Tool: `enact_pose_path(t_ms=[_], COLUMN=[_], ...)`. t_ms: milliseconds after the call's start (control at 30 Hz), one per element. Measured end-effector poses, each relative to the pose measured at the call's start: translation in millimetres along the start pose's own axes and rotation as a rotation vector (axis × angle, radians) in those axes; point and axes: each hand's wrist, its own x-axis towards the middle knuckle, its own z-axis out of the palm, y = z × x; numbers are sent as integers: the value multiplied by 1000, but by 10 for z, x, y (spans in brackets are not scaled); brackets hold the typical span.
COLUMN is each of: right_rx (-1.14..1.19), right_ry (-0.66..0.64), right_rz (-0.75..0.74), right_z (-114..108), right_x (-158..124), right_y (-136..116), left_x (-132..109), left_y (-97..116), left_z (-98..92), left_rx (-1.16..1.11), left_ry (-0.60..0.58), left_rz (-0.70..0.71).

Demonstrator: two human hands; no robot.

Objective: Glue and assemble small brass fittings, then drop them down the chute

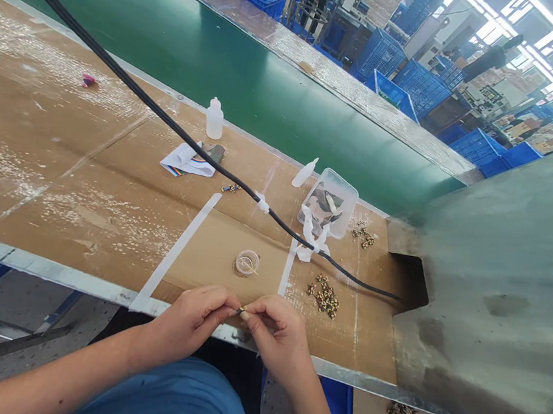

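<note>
Both bare hands meet at the near edge of a cardboard-covered desk (67, 188). The fingers of the left hand (189, 320) and the right hand (278, 338) are pinched closed, tips together, on a small dark part (241, 311). It is too tiny in this view to identify exactly, though it may be a metal fitting. Just ahead of the fingers sits a round clear dish (247, 262). Ahead and to the right lies a heap of brass-coloured fittings (325, 295), with a clear plastic box (330, 200) beyond it. A black cable (276, 212) crosses the desk farther ahead, and a white squeeze bottle (214, 119) stands beyond it to the left.
</note>
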Motion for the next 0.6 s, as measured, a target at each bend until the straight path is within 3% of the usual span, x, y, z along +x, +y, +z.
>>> enact_pose_path(t_ms=[600], right_rx=[-16], right_ry=[0], right_rz=[15], right_z=[-1], right_x=[3], right_y=[-30], left_x=[-11], left_y=[4], left_z=[0], left_rx=[14], left_ry=[-6], left_rz=[3])
